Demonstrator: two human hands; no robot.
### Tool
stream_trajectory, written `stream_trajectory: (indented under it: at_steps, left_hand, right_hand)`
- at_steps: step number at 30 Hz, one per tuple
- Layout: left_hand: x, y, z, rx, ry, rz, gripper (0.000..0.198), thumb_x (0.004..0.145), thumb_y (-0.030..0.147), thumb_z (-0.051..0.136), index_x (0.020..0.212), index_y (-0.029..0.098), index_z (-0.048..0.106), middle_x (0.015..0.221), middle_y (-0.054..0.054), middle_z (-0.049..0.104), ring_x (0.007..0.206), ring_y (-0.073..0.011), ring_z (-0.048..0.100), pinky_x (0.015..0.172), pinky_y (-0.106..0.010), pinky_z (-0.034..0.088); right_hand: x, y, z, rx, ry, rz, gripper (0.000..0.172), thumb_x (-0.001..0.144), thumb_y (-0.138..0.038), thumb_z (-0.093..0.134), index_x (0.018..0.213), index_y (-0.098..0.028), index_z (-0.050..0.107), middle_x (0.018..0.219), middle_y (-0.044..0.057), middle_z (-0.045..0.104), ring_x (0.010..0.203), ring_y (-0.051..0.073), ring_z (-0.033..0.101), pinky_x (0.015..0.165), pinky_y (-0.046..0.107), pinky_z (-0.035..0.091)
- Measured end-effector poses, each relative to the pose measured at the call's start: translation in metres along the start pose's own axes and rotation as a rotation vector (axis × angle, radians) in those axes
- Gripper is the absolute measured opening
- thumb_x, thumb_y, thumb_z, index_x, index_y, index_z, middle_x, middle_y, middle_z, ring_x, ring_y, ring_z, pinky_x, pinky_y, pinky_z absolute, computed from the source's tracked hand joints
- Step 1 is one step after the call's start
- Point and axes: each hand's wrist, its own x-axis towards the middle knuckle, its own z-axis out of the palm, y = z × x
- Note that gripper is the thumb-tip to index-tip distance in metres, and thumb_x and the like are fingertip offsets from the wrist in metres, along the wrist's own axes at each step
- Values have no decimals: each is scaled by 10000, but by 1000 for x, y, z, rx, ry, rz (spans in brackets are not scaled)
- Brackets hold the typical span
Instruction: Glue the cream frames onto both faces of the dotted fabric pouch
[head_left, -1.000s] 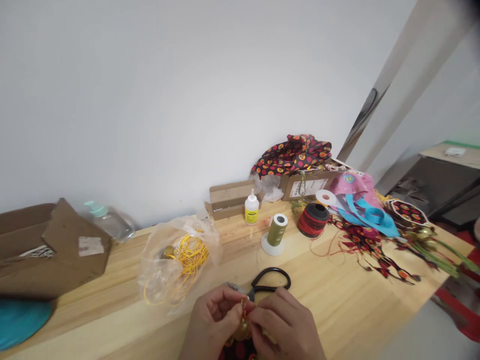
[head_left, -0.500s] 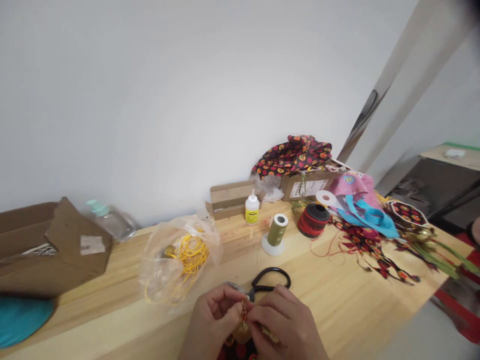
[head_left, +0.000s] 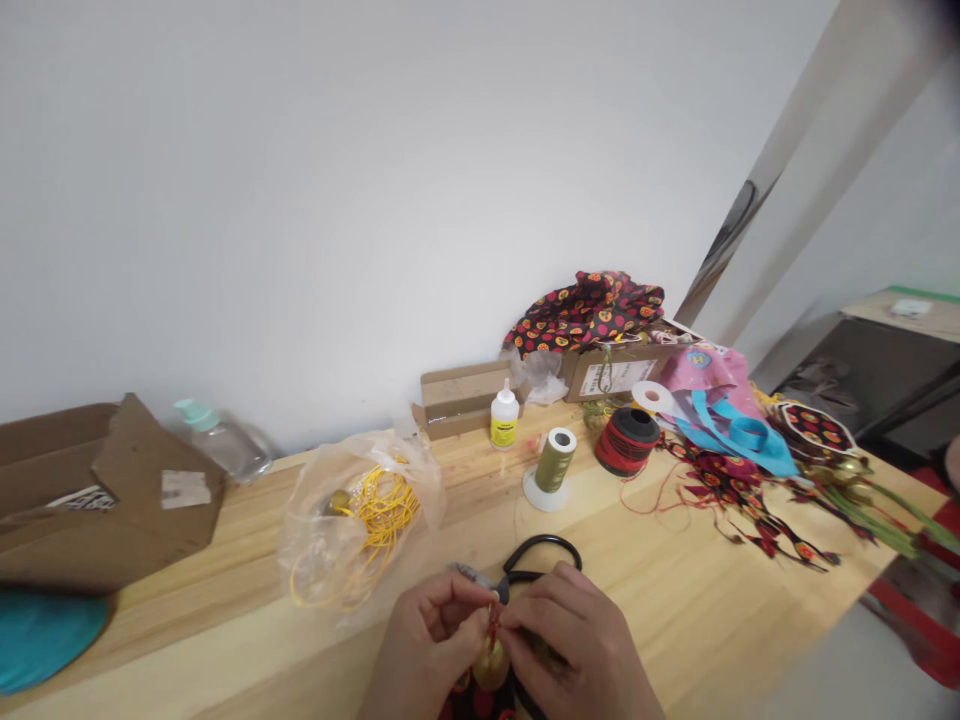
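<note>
My left hand point(head_left: 431, 645) is closed, its thumb and forefinger pinching a thin red cord point(head_left: 493, 625) from the left. Close beside it, my right hand point(head_left: 581, 645) pinches the same cord from the right. Just below the fingertips hangs a round golden bell point(head_left: 491, 668). Under the bell, dark fabric with red dots point(head_left: 484, 700) shows at the bottom edge, partly covered by my hands. Black-handled scissors point(head_left: 576, 555) lie on the table right behind my fingers, their blades partly hidden. The exact knot or loop in the cord is too small to make out.
Behind the scissors stand a green thread spool point(head_left: 555, 465), a glue bottle point(head_left: 505, 422) and a red cord spool point(head_left: 626, 445). A plastic bag with yellow cord point(head_left: 382, 510) lies left, near an open cardboard box point(head_left: 161, 520). Fabric scraps point(head_left: 739, 480) crowd the right side.
My right fingers have shifted slightly at the cord. The golden bell has moved a little to the right and shows more fully between my hands.
</note>
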Motion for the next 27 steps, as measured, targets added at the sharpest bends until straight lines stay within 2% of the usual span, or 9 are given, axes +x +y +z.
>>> stream_trajectory:
  at_steps: [6,10,15,18,22,27]
  left_hand:
    - [2,-6,-3,17,12,-63,160,560,268,694,604,126,636,485,-19,631,437,-100,534,455,-186,393]
    - [2,-4,0,-17,18,-120,160,524,245,703,584,113,637,483,-36,650,430,-107,550,447,-183,380]
    - [0,1,3,-21,19,-117,134,532,235,682,570,113,642,471,-34,650,421,-101,541,444,-182,363]
    - [2,1,1,-7,12,-125,134,532,230,682,578,111,642,481,-35,652,432,-105,547,456,-184,372]
    - [6,-5,-5,37,-25,-146,134,519,214,698,571,105,640,469,-20,631,424,-99,532,444,-179,366]
    - [9,-8,-9,36,-32,-149,155,541,239,697,599,107,640,486,-14,624,420,-93,519,442,-182,373]
  right_hand:
    - [2,3,-2,96,-90,271,68,675,-145,636,641,-200,657,559,-1,636,547,126,563,475,198,408]
    - [3,4,-1,182,-139,444,50,663,-176,651,647,-201,691,578,13,655,555,133,578,473,198,399]
    - [2,5,2,308,-240,632,123,703,-226,594,658,-190,702,595,33,676,531,142,577,471,212,396]
    - [-1,6,5,424,-246,717,161,715,-275,579,664,-179,699,618,43,685,562,150,589,494,217,413]
    - [-3,6,9,430,-221,727,161,681,-302,609,657,-171,699,572,34,667,480,117,539,423,194,364]
    - [1,4,7,253,-174,466,87,654,-170,609,639,-192,692,564,9,656,489,106,542,449,187,376]
